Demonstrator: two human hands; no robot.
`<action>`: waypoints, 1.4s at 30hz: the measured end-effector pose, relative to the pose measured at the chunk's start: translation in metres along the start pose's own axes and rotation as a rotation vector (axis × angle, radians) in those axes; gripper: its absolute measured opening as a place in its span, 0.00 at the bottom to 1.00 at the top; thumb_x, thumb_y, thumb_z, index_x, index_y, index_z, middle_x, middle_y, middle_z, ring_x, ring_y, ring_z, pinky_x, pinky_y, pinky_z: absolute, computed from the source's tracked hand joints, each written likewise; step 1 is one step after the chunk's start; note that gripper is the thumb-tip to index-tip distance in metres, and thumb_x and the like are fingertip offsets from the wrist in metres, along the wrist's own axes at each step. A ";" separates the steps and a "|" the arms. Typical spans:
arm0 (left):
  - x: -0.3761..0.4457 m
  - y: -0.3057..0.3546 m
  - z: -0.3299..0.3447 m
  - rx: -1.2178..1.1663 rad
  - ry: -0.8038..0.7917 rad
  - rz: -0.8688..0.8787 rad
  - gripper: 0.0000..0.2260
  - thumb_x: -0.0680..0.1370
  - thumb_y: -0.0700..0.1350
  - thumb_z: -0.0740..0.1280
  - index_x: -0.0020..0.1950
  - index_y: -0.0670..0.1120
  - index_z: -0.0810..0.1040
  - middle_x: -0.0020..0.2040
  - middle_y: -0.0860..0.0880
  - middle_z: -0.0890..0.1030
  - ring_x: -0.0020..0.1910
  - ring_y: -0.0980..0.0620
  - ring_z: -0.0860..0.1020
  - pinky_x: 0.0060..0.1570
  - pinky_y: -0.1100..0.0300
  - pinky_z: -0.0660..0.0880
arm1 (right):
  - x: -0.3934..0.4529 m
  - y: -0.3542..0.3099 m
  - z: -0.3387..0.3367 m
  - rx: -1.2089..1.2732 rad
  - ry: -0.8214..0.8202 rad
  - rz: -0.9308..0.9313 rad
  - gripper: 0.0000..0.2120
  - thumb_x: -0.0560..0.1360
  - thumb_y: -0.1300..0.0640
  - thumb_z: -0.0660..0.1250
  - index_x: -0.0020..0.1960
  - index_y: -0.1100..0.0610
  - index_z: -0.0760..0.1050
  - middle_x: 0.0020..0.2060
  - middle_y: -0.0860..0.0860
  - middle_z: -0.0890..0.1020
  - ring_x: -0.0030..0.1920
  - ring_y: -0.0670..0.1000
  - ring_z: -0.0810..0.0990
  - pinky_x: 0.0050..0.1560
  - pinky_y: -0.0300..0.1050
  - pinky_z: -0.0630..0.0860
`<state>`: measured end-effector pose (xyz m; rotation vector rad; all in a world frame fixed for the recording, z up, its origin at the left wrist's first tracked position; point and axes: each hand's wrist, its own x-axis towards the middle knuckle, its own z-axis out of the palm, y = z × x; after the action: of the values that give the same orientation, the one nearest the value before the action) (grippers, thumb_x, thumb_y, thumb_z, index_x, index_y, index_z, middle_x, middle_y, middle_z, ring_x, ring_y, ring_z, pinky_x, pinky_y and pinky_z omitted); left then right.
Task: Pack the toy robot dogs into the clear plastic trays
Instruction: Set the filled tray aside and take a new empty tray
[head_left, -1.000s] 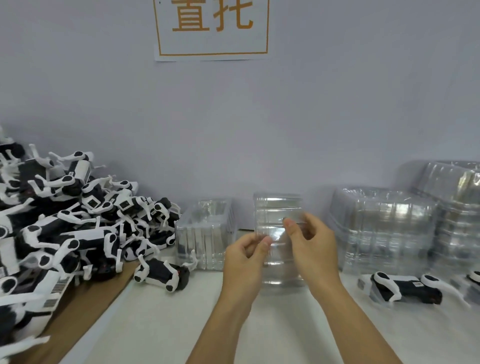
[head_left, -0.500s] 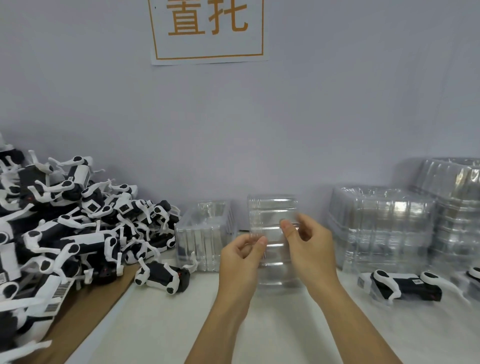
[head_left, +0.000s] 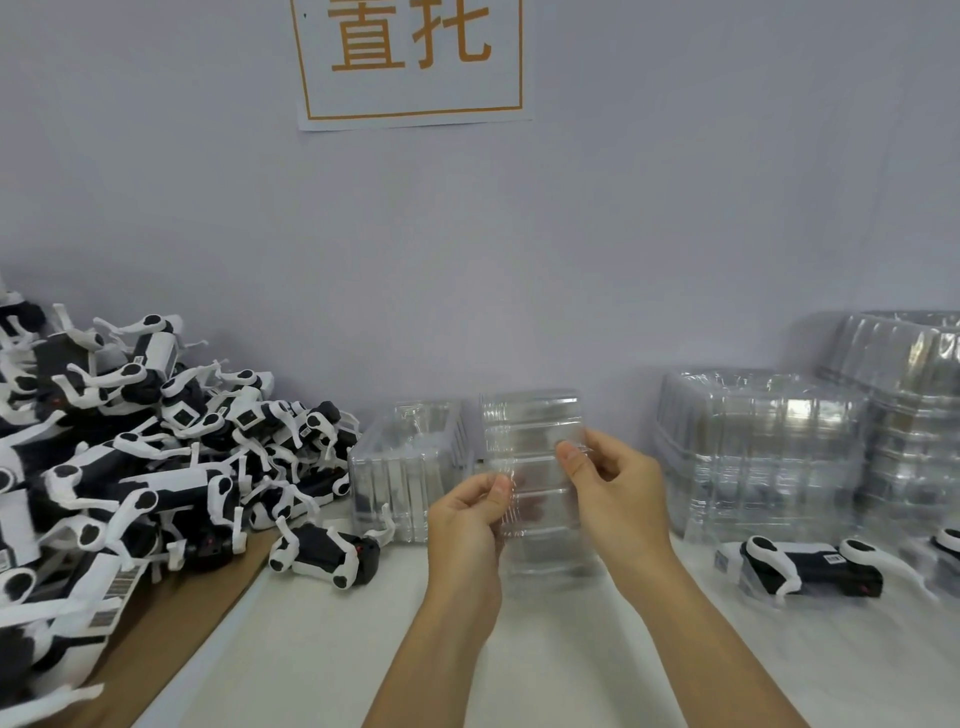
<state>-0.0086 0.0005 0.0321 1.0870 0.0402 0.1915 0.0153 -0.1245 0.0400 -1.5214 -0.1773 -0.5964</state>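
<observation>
Both hands hold a clear plastic tray (head_left: 530, 431) upright above the white table at centre. My left hand (head_left: 467, 525) pinches its left edge with thumb and fingers. My right hand (head_left: 618, 488) pinches the right edge, thumb on the front. A black-and-white toy robot dog (head_left: 324, 558) lies on the table left of my hands. Another toy dog (head_left: 810, 569) lies at the right, in front of the tray stacks. A big heap of toy dogs (head_left: 130, 447) fills the left side.
A small stack of clear trays (head_left: 410, 467) stands just behind my left hand. Taller stacks of clear trays (head_left: 758, 447) rise at the right against the grey wall. A brown cardboard sheet (head_left: 171, 629) lies under the dog heap. A paper sign (head_left: 410, 57) hangs on the wall.
Both hands have shifted their pinch slightly on the tray's edges. The tray stays upright in about the same place; the view has drifted a little.
</observation>
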 end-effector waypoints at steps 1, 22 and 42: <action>0.000 0.001 0.000 -0.018 -0.006 -0.019 0.07 0.80 0.36 0.66 0.44 0.39 0.82 0.38 0.46 0.83 0.47 0.40 0.83 0.48 0.55 0.73 | 0.000 0.000 0.000 0.001 -0.004 0.006 0.05 0.78 0.56 0.70 0.49 0.47 0.83 0.41 0.50 0.86 0.42 0.47 0.82 0.46 0.41 0.78; 0.002 -0.008 -0.001 0.284 0.018 0.244 0.14 0.82 0.39 0.64 0.38 0.48 0.78 0.35 0.50 0.78 0.41 0.46 0.77 0.45 0.51 0.69 | 0.003 -0.003 -0.005 0.034 -0.032 0.044 0.06 0.77 0.57 0.71 0.53 0.53 0.84 0.40 0.46 0.85 0.40 0.44 0.81 0.50 0.48 0.80; 0.006 -0.003 -0.004 -0.221 0.144 0.037 0.12 0.84 0.35 0.57 0.44 0.41 0.75 0.33 0.49 0.82 0.29 0.57 0.79 0.35 0.63 0.71 | 0.029 -0.046 -0.055 0.048 0.269 -0.120 0.08 0.82 0.59 0.62 0.51 0.53 0.81 0.37 0.45 0.80 0.35 0.40 0.76 0.39 0.37 0.74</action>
<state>-0.0026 0.0037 0.0283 0.8531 0.1253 0.2998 0.0041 -0.1816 0.0907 -1.3756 -0.0754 -0.8802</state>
